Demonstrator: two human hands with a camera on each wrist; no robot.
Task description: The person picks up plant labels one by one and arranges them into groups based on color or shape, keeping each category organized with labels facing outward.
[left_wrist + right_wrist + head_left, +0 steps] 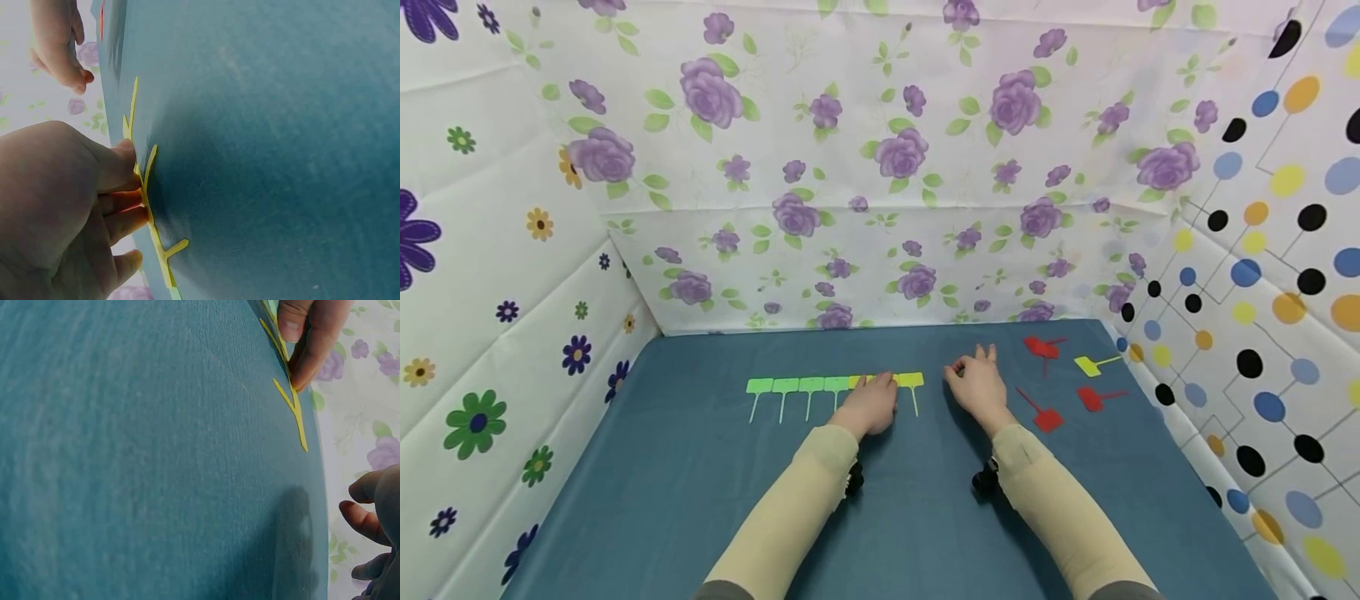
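I am resting the fingertips of my left hand (868, 406) on the yellow tags (911, 379), my fingers reaching out fairly straight with small gaps between them and my thumb lying near the same pieces. These tags are looking thin and flat, each carrying a broad four-cornered head and a slim, straight stem; three of them are forming the right end of a row, partly hidden under my hand. Four green tags (786, 385) of the same shape are continuing the row leftward, heads lining up edge to edge and stems pointing toward me. My right hand (979, 386) is hovering just beyond the row's right end, holding nothing, its thumb and bent fingers standing loosely apart. Farther right, red tags (1048, 419) are lying scattered at different angles, with a loose yellow tag (1086, 366) sitting among them. Everything is lying on a matt blue cloth (700, 467), its fine ribbed weave showing up close. Cream sleeves (775, 517) are covering my forearms in soft folds. Behind, a creased white sheet (850, 83) is hanging with purple roses and green leaves; daisy-printed fabric (445, 350) is rising on the left, and a dotted sheet (1217, 275) is sloping along the right.
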